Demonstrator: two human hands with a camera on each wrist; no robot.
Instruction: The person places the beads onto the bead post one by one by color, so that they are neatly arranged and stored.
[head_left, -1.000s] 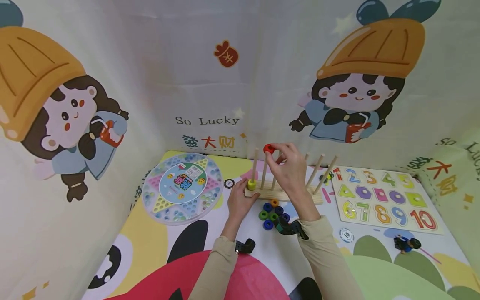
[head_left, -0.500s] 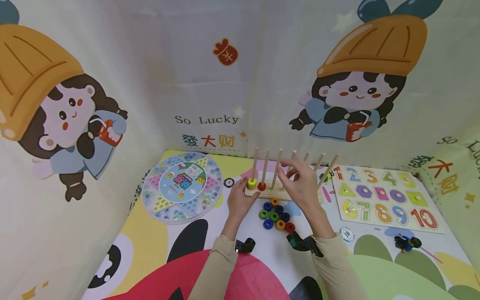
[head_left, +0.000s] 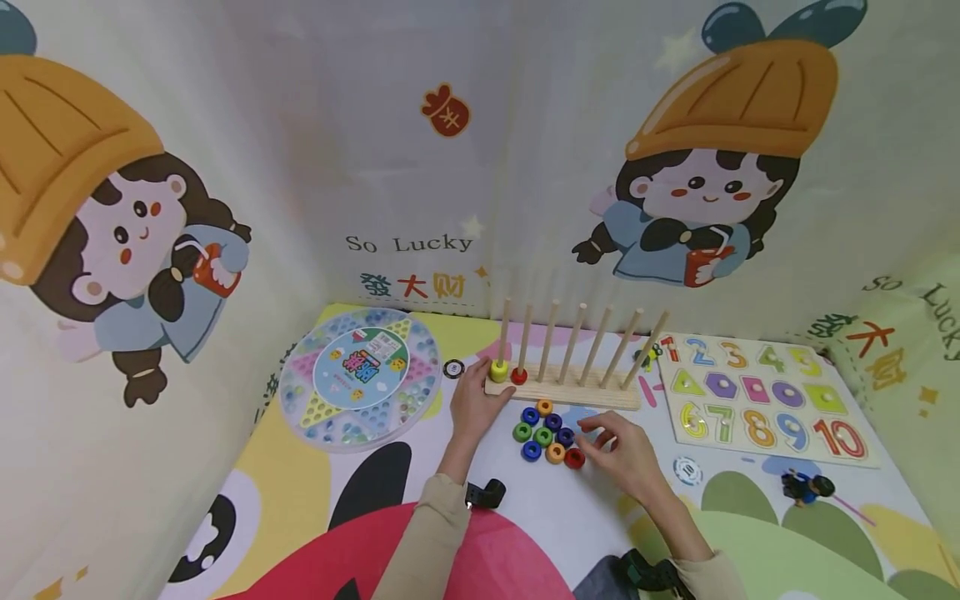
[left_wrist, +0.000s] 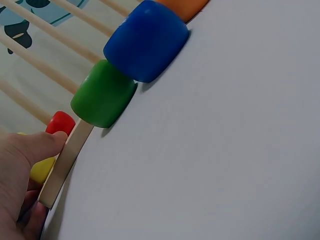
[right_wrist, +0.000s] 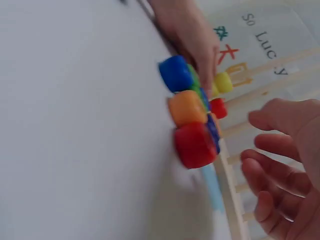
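Observation:
My left hand (head_left: pixel 474 404) grips the left end of a wooden peg rack (head_left: pixel 577 393), thumb on the front edge and fingers behind. Yellow beads or one grooved yellow bead (head_left: pixel 498 372) sit low on the leftmost peg. A red bead (head_left: pixel 518 377) is at the foot of the second peg. Several loose blue, green and orange beads, with one loose red bead (head_left: pixel 574 458), lie clustered in front of the rack. My right hand (head_left: pixel 626 454) hovers just right of this cluster, fingers loosely bent and holding nothing; the right wrist view shows a gap between it and the beads.
Left of the rack lies a round marble board (head_left: pixel 360 425). A number and shape puzzle board (head_left: pixel 765 400) is on the right. A poker chip (head_left: pixel 688 471) and a small dark figure (head_left: pixel 806 487) lie in front of it. A printed curtain (head_left: pixel 525 167) hangs behind.
The red bead in my right hand went onto the second peg and was let go. My right hand then came back down and toward me, beside the loose beads. My left hand stayed put.

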